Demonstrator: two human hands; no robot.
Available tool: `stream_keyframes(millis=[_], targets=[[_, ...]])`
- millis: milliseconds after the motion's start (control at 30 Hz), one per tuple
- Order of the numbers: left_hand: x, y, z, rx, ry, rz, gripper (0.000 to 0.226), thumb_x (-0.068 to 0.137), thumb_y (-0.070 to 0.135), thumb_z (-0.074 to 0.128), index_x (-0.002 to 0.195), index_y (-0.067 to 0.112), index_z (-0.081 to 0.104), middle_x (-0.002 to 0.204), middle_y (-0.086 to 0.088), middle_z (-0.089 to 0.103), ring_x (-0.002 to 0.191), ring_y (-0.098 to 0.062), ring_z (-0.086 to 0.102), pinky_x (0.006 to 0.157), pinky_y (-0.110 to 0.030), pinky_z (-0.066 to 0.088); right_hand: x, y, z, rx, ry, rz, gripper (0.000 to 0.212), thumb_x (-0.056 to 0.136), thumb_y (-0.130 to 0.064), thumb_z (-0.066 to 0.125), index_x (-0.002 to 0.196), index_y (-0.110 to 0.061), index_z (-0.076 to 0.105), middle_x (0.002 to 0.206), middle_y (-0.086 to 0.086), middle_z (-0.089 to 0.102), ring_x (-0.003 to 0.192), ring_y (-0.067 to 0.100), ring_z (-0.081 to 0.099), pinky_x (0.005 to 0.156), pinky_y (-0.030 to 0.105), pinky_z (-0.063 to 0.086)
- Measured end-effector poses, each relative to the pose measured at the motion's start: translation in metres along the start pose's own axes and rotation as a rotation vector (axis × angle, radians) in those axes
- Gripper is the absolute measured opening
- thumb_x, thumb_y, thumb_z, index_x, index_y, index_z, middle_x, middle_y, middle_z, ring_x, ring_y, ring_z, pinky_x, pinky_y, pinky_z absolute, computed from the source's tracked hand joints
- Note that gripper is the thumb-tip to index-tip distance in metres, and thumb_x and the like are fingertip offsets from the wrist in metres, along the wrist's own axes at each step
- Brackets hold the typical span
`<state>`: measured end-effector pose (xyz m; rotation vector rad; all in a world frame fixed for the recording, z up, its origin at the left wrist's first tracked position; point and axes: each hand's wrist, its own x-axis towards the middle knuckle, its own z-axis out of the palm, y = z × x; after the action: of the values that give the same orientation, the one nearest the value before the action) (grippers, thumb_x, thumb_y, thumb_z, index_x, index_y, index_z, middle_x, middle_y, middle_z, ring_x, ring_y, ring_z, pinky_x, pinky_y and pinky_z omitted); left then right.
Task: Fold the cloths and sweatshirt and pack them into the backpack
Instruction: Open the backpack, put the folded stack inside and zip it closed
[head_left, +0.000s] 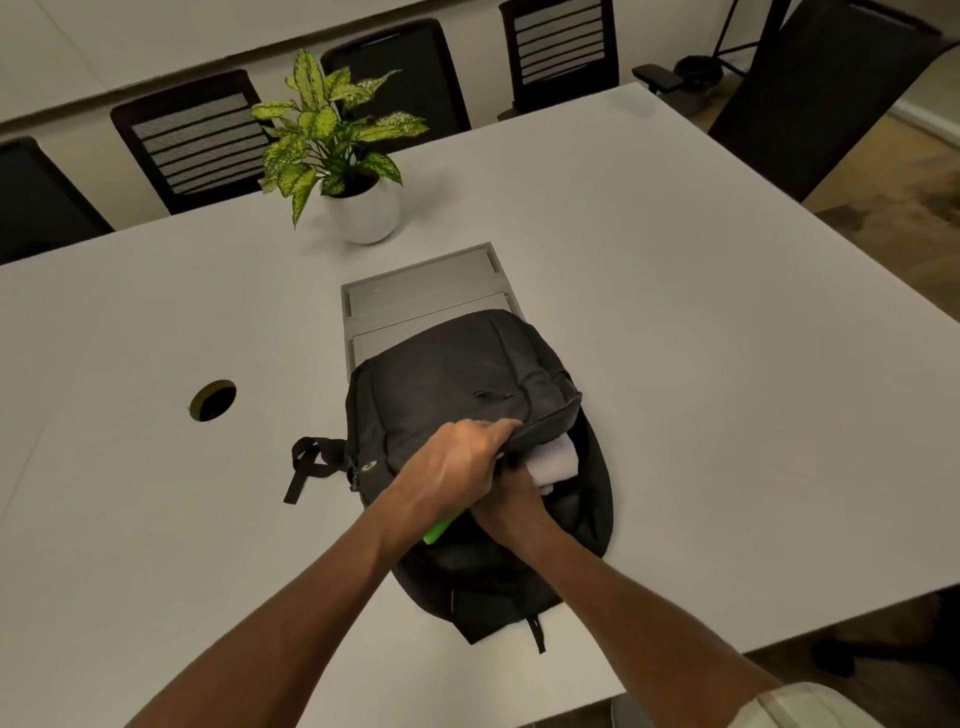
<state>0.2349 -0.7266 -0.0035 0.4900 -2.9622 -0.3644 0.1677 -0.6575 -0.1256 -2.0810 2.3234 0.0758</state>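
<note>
White table (675, 312): 1 backpack (447, 374), left hand (457, 462) grips flap, right hand (511, 506) inside (grip unclear), 1 white cloth (556, 460).

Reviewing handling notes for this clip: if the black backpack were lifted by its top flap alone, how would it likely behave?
The backpack would probably sag: its flap creases where the left hand grips it. It likely isn't heavy, since only a folded white cloth and a green item show inside. The gaping opening might let them slide out.

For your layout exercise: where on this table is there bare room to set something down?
Bare white table right of the black fabric backpack, and left around the round cable hole. Crowded centre: backpack, grey recessed panel, white-potted leafy plant.
</note>
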Motion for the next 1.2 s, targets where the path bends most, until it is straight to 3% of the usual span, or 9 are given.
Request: stream_keyframes(millis=[100, 233, 367, 567, 733, 900, 967, 1100, 1200], targets=[[0.003, -0.003, -0.002, 0.003, 0.02, 0.011, 0.04, 0.09, 0.011, 0.058, 0.129, 0.019, 0.056, 0.104, -0.005, 0.071, 0.09, -0.025, 0.067, 0.074, -0.039, 0.054, -0.002, -0.003, 0.005, -0.001, 0.024, 0.048, 0.044, 0.088, -0.038, 0.057, 0.127, -0.017, 0.061, 0.121, 0.01, 0.067, 0.112, 0.03, 0.062, 0.098, 0.044, 0.049], [-0.009, 0.003, 0.009, -0.059, -0.008, 0.003, 0.037, 0.092, 0.013, 0.055, 0.129, 0.021, 0.056, 0.105, -0.003, 0.07, 0.09, -0.023, 0.066, 0.076, -0.039, 0.055, -0.027, -0.016, 0.037, 0.015, -0.075, 0.06, 0.08, 0.085, -0.058, 0.052, 0.148, -0.012, 0.033, 0.149, 0.023, 0.037, 0.138, 0.049, 0.03, 0.111, 0.067, 0.023], [-0.01, 0.006, 0.023, -0.073, -0.039, -0.013, 0.038, 0.092, 0.018, 0.055, 0.129, 0.024, 0.052, 0.108, 0.0, 0.068, 0.093, -0.021, 0.064, 0.078, -0.039, 0.054, -0.029, -0.012, 0.039, 0.142, -0.055, 0.018, 0.09, 0.074, -0.067, 0.059, 0.142, -0.011, 0.04, 0.139, 0.023, 0.051, 0.131, 0.046, 0.043, 0.111, 0.066, 0.026], [-0.023, 0.003, 0.035, -0.089, -0.136, -0.072, 0.05, 0.09, 0.032, 0.06, 0.137, 0.025, 0.046, 0.127, 0.002, 0.061, 0.113, -0.017, 0.059, 0.097, -0.034, 0.049, -0.064, -0.003, 0.044, 0.165, 0.173, -0.124, 0.042, 0.087, -0.04, 0.055, 0.121, -0.014, 0.054, 0.112, 0.013, 0.068, 0.112, 0.032, 0.06, 0.111, 0.051, 0.036], [-0.068, 0.008, 0.066, -0.158, -0.052, -0.178, 0.068, 0.089, 0.036, 0.061, 0.15, 0.025, 0.03, 0.153, 0.002, 0.036, 0.141, -0.017, 0.032, 0.117, -0.04, 0.031, -0.105, 0.02, 0.05, 0.227, 0.195, 0.068, 0.037, 0.09, -0.031, 0.057, 0.122, -0.015, 0.061, 0.123, 0.01, 0.064, 0.117, 0.029, 0.059, 0.108, 0.049, 0.042], [-0.111, 0.011, 0.091, -0.219, -0.038, -0.497, 0.096, 0.077, 0.085, 0.036, 0.153, 0.03, 0.014, 0.158, 0.013, 0.002, 0.148, -0.014, -0.006, 0.12, -0.043, -0.002, -0.129, 0.045, 0.027, 0.686, 0.347, 0.45, 0.013, 0.091, -0.004, 0.054, 0.099, -0.008, 0.063, 0.093, 0.003, 0.06, 0.083, 0.016, 0.057, 0.074, 0.021, 0.051], [-0.117, 0.012, 0.095, -0.339, 0.136, -0.697, 0.087, 0.084, 0.076, 0.032, 0.151, 0.02, 0.027, 0.161, -0.002, 0.014, 0.149, -0.024, 0.007, 0.12, -0.043, 0.008, -0.126, 0.054, 0.013, 0.914, 0.337, 0.631, 0.016, 0.096, -0.005, 0.048, 0.096, -0.007, 0.064, 0.087, 0.002, 0.062, 0.079, 0.017, 0.059, 0.071, 0.009, 0.044], [-0.115, 0.003, 0.104, -0.46, 0.411, -1.011, 0.053, 0.095, 0.04, 0.05, 0.129, 0.0, 0.049, 0.132, -0.022, 0.051, 0.124, -0.039, 0.047, 0.107, -0.051, 0.039, -0.104, 0.071, -0.011, 1.426, 0.288, 0.953, 0.033, 0.101, -0.026, 0.043, 0.088, -0.003, 0.064, 0.085, 0.012, 0.069, 0.081, 0.027, 0.068, 0.075, 0.037, 0.057], [-0.113, 0.007, 0.099, -0.642, 0.486, -1.222, 0.04, 0.094, 0.026, 0.055, 0.123, -0.001, 0.052, 0.118, -0.021, 0.06, 0.11, -0.04, 0.056, 0.096, -0.053, 0.048, -0.095, 0.078, -0.022, 1.511, 0.288, 1.01, 0.033, 0.095, -0.035, 0.057, 0.078, -0.008, 0.066, 0.08, 0.013, 0.07, 0.073, 0.024, 0.069, 0.069, 0.035, 0.061]])
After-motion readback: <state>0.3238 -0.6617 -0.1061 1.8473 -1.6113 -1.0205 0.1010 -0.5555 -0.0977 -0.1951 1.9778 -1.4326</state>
